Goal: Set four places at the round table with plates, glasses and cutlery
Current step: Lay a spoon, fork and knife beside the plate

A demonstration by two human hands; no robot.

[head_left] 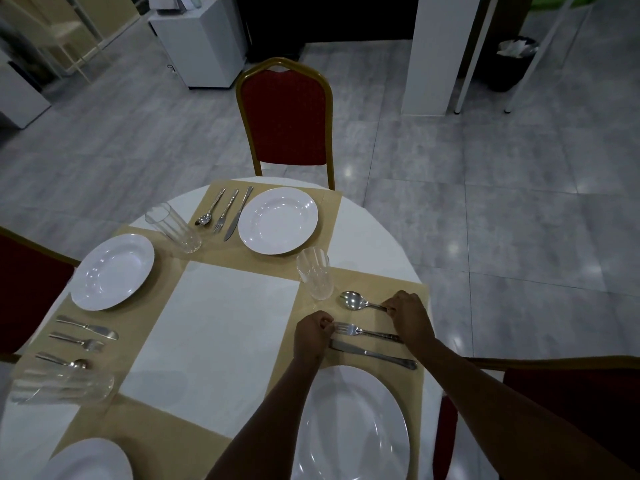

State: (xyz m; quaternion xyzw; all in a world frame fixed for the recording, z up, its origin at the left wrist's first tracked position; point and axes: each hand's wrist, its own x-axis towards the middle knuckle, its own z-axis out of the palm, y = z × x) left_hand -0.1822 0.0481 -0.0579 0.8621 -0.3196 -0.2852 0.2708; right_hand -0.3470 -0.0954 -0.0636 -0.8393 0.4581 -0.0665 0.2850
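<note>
Big plate bottom centre of frame, just below the cutlery; left hand fingers pinch fork tines; right hand fingers curled on spoon handle; risk: left wrist nudges knife askew, or spoon bumps glass.

We seem to be in a restaurant or banquet hall. Beyond our fingers stands a gold-framed red banquet chair at a round table in white cloth with beige placemats. Farther past them lie a grey tiled floor and white pillars.
</note>
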